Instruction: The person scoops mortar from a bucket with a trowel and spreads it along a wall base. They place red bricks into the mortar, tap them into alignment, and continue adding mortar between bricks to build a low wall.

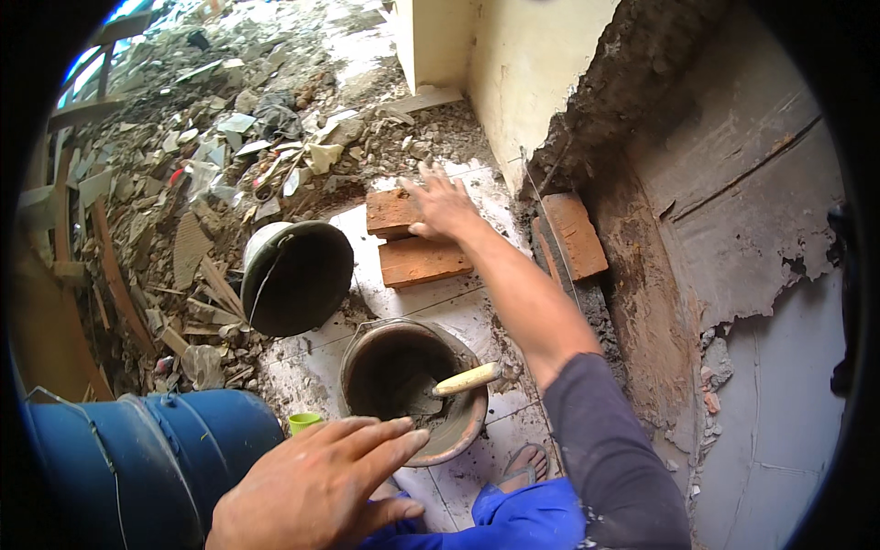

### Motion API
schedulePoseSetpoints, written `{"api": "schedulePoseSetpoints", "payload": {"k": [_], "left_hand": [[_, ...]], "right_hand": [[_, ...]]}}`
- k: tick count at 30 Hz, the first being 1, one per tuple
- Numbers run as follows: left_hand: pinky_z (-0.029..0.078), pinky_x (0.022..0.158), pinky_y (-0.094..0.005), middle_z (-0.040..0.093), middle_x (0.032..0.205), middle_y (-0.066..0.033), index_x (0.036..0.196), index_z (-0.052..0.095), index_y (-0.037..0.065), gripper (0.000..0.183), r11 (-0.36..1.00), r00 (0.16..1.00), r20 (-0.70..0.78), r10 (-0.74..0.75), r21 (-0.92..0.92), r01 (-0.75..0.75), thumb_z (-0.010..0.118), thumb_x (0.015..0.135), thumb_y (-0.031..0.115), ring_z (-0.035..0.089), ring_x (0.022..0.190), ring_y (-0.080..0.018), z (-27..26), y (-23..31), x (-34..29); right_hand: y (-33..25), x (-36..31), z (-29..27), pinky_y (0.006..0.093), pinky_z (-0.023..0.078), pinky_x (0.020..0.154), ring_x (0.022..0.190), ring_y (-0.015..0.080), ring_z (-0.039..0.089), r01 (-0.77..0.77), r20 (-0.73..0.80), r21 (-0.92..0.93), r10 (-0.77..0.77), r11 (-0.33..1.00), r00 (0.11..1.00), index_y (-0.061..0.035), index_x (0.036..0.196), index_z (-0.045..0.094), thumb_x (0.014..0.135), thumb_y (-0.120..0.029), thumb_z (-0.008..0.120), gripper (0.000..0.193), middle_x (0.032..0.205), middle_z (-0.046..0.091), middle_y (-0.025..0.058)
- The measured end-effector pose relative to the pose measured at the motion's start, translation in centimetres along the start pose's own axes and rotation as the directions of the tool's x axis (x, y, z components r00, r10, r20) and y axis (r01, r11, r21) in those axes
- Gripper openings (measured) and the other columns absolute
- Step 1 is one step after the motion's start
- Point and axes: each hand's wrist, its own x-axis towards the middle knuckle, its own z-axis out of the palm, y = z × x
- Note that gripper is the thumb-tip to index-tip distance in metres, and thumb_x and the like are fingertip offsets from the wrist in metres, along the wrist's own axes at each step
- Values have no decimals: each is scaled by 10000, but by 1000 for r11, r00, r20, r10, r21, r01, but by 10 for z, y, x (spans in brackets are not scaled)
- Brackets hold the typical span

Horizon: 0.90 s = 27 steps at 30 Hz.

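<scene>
My right hand [442, 207] reaches forward with its fingers spread, over two orange bricks lying side by side on the tiles. The farther brick [389, 212] is partly covered by the hand. The nearer brick [423, 263] shows most of its top; I cannot tell whether the hand touches either one. Below them stands a bucket [472, 429] with grey mortar inside. A trowel [466, 379] rests in it, its pale handle leaning over the right rim. My left hand [316, 486] hovers in the near foreground, palm down, fingers stretched out, holding nothing.
A tilted, dark-mouthed bucket [298, 280] lies left of the bricks. At the near left are a blue drum [215, 435] and a green cup [304, 422]. Another brick [575, 236] sits in mortar beside a taut string at the broken wall. Rubble [211, 137] covers the far left.
</scene>
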Motion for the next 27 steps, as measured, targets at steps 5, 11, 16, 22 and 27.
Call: {"api": "schedulePoseSetpoints", "payload": {"k": [5,11,16,22,27], "left_hand": [[464,1140,-466,605,1473,-175,1499,541,81,697,993,989,84,-120,23,118,763,926,410,576,1350,-375,-6,9,-18],[491,1103,-472,654,1389,-211,1477,559,81,701,986,985,81,-155,-44,159,783,905,418,610,1300,-410,10,-8,-23],[510,1073,-471,676,1347,-221,1463,568,60,663,986,980,109,-166,-1,168,744,942,431,634,1258,-411,15,-34,-18],[514,1066,-485,693,1333,-210,1460,586,104,645,990,974,191,-121,-43,132,724,949,474,640,1255,-421,22,-37,2],[514,1062,-488,697,1326,-217,1468,581,104,642,982,947,267,-180,-9,189,723,957,464,644,1250,-421,25,-32,11]], "right_hand": [[-13,23,17,637,308,1229,1513,416,349,-79,181,-52,87,996,980,-259,1620,377,778,-510,891,1017,1593,392,245],[-3,-65,13,564,498,1056,1314,415,522,-189,65,189,180,963,981,-252,1552,490,729,-531,882,953,1340,531,255],[57,-240,-26,494,480,1068,1285,378,522,-316,41,405,328,858,944,-251,1557,521,729,-571,816,935,1321,538,223],[101,-396,-41,492,436,1100,1262,363,507,-603,-96,352,668,716,738,-204,1450,656,767,-507,817,765,1306,541,176],[115,-429,-8,502,412,1108,1249,388,499,-725,-168,198,751,660,638,-237,1416,686,781,-450,847,688,1307,538,179]]}}
